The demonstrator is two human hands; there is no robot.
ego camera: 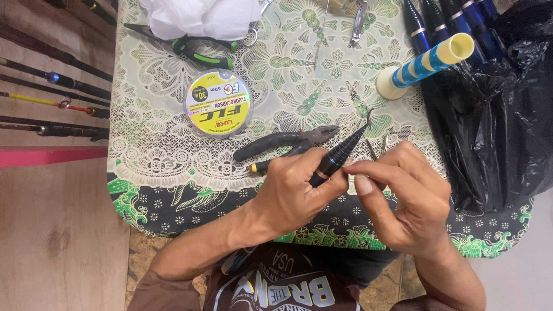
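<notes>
Rods: several thin fishing rods [55,95] lie side by side at 9 o'clock, off the table, well apart from the hands.
Cutters: green-handled cutters [199,50] lie at 11 o'clock, just under a white cloth [199,16].
Spool: a round yellow line spool [218,103] lies flat at 10 o'clock of the hands, apart from them.
Table: a green and cream patterned cloth covers the table [161,167].
Pliers: black pliers [285,141] lie on the cloth, just beyond the left knuckles at 12 o'clock.
Left hand: the left hand [294,193] is closed round the dark rod tip piece, thumb and fingers wrapped at its thicker lower part.
Rod tip: the tapered black piece [340,152] with a blue ring sits at the centre, slanting up toward 1 o'clock; a small bent wire guide shows at its thin end.
Right hand: the right hand [406,196] pinches narrowly, thumb and forefinger meeting at the piece's mid shaft; whether they grip thread or the shaft itself I cannot tell.
Handling: it looks light and stiff, smooth and likely a bit slippery; the thin end and guide look fragile, so the thick lower part is the safer hold.
Blue tube: a blue and cream banded tube [426,62] lies at 1 o'clock.
Bag: a black plastic bag [495,115] sits at 3 o'clock, with dark blue rod handles [446,23] above it.
</notes>
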